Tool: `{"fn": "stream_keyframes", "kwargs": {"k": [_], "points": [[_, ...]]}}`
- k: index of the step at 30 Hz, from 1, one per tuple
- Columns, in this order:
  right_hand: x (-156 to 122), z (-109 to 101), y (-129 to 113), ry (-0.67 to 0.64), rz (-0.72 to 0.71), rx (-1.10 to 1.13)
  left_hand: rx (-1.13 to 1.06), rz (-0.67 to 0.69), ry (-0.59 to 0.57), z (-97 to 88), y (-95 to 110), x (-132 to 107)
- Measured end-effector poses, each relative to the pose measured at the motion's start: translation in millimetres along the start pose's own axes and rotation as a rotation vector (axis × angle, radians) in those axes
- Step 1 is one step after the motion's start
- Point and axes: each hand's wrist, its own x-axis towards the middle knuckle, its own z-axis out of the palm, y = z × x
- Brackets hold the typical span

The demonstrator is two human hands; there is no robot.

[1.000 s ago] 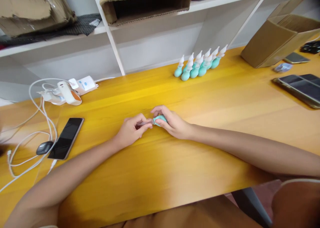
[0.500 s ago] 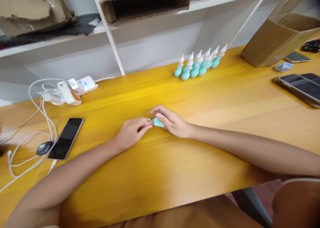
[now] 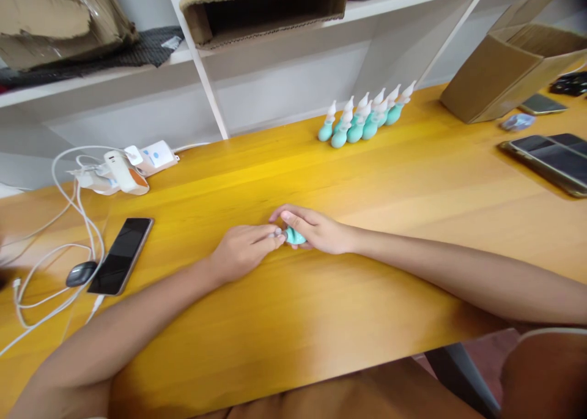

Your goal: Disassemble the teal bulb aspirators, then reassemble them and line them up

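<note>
A teal bulb syringe [image 3: 295,237] lies across the gap between my hands, above the middle of the table. My right hand [image 3: 316,228] is closed round its soft bulb, which looks creased under the thumb. At the other end, my left hand [image 3: 245,248] pinches the narrow neck or tip between thumb and fingers. Those fingers hide most of the tip. Farther back stands a cluster of several similar bulb syringes [image 3: 355,133], upright, with teal bulbs and whitish tips.
On the left lie a black phone [image 3: 121,255], a dark mouse-like object [image 3: 81,273] and white cables beside a white power strip [image 3: 153,156]. An open cardboard box [image 3: 498,76] and more phones [image 3: 550,156] are at right. White shelving [image 3: 288,82] borders the table's back.
Both hands and the bulb syringe have shifted slightly toward me. More of the teal bulb shows now, and it looks more squeezed. The rest stays in place.
</note>
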Motion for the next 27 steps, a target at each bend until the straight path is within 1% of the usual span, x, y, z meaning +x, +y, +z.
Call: {"fn": "stream_keyframes", "kwargs": {"k": [2, 3, 4, 6, 8, 10, 12, 17, 21, 24, 26, 27], "points": [[-0.2, 1.1, -2.0, 0.013, 0.034, -0.017, -0.016, -0.115, -0.092, -0.9, 4.4, -1.0], [0.0, 1.6, -2.9, 0.032, 0.044, -0.018, -0.007, -0.140, -0.114, -0.8, 5.6, -2.0], [0.4, 1.9, -3.6, 0.049, 0.049, -0.013, 0.015, -0.135, -0.114, -0.5, 5.9, -3.2], [1.8, 1.4, -4.3, 0.055, 0.048, 0.010, 0.076, -0.084, -0.076, 0.7, 4.0, -6.1], [3.8, -1.1, -4.4, 0.033, 0.044, 0.030, 0.138, -0.028, -0.034, 2.0, -0.1, -9.1], [6.1, -4.9, -3.8, 0.017, 0.038, 0.032, 0.182, 0.016, -0.025, 2.7, -4.6, -11.0], [8.6, -9.2, -3.0, 0.026, 0.026, 0.024, 0.199, 0.028, -0.024, 2.5, -8.0, -11.2], [13.1, -17.4, -1.3, 0.046, 0.035, 0.053, 0.124, -0.043, 0.001, -1.0, -9.1, -4.8], [13.4, -22.5, -1.3, -0.033, 0.028, 0.056, 0.121, -0.052, -0.018, -3.0, -9.0, -0.7], [13.8, -25.7, -1.4, -0.087, 0.026, 0.072, 0.090, -0.026, 0.041, -1.1, -11.5, -1.3], [14.7, -27.4, -1.3, -0.097, 0.027, 0.081, 0.037, -0.094, 0.098, 1.1, -13.3, -2.4], [15.2, -28.3, -1.1, -0.091, 0.011, 0.057, 0.009, -0.177, 0.140, 2.1, -14.0, -2.8]]}}
